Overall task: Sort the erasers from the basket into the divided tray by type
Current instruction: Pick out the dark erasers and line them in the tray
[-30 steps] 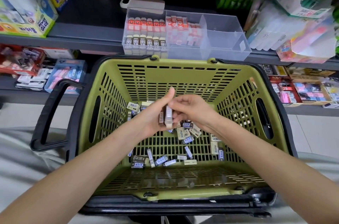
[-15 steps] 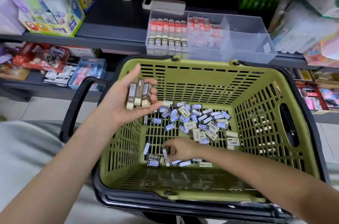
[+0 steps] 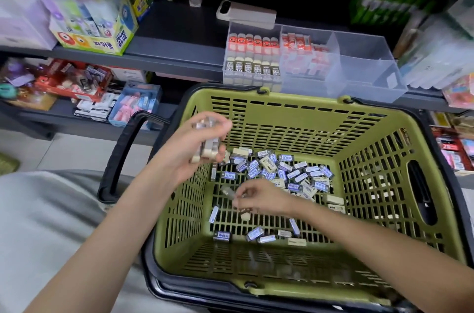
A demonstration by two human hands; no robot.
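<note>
Low at basket [image 3: 295, 123] centre, right hand [image 3: 254, 197] pinches one blurred eraser [image 3: 227, 191]; at 10 o'clock left hand [image 3: 205, 143] grips a beige stack [image 3: 206, 152]. The loose erasers [image 3: 282, 174]: prob. light, firm, slick-sleeved; pinch long sides. Beyond, 12 o'clock: divided tray [image 3: 364, 66].

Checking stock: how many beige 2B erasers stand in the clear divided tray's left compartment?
6 beige 2B erasers, upright side by side along the front wall of the left compartment of the clear plastic divided tray, before the red-topped erasers. Others may be hidden.
</note>
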